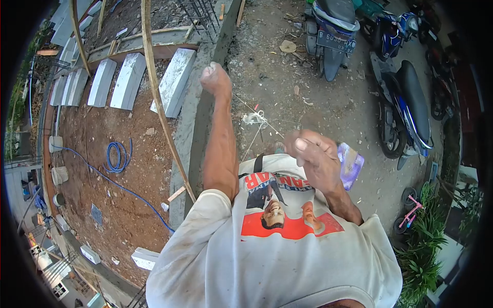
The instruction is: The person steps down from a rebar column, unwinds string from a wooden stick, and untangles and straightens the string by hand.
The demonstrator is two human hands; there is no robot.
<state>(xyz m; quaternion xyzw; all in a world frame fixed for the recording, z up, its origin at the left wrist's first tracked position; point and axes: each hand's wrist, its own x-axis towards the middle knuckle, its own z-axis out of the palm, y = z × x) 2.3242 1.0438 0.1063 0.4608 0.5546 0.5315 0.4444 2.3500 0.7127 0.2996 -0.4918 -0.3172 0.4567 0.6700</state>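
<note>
My left hand (215, 80) is closed in a fist, held out over the edge of a low concrete beam. A thin white string (272, 128) runs from near it towards my right hand (316, 154), which is pinched closed in front of my printed shirt (287, 256) and slightly blurred. Between the hands, a white tangle of string (254, 118) shows against the ground, with strands trailing from it. Partly behind my right hand is a purple patterned packet (351, 167); I cannot tell whether it is held.
The concrete beam (191, 138) borders a dirt plot with white-topped blocks (174, 77), a leaning wooden strip (154, 77) and a coiled blue hose (117, 156). Motorbikes (405, 102) stand to the right, near green plants (418, 246) and a small pink bike (409, 213).
</note>
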